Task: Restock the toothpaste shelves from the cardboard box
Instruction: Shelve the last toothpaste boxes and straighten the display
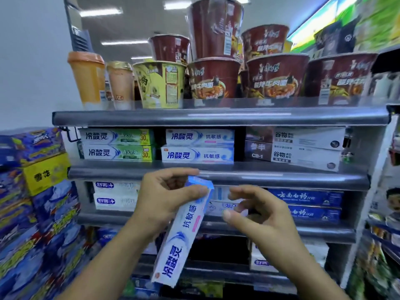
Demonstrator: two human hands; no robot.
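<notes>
Shelving unit, several tiers, grey front rails. Top shelf: dark red instant-noodle tubs are stacked two high from the middle to the right edge; a yellow tub and an orange lidded cup are set toward the left edge. Their print is too blurred to be read with certainty. Second shelf: two green-white cartons marked 冷酸灵 and "30" are stacked at the left end; two blue-white cartons marked 冷酸灵 抗敏感 are stacked at the middle; white-and-dark cartons marked 谷物 and "CB-1" are stacked at the right end. Third shelf: white 舒客 cartons are seen at the left end, blue 云南白药 cartons at the right end. A toothpaste box, blue-white and marked 冷酸灵 抗敏感, is held in front of the third shelf, tilted, upper end just under the second shelf's front rail. It is gripped near that upper end by the left hand, thumb and fingers wrapped round it. The right hand is held just right of the box, fingers loosely curled, nothing in it.
</notes>
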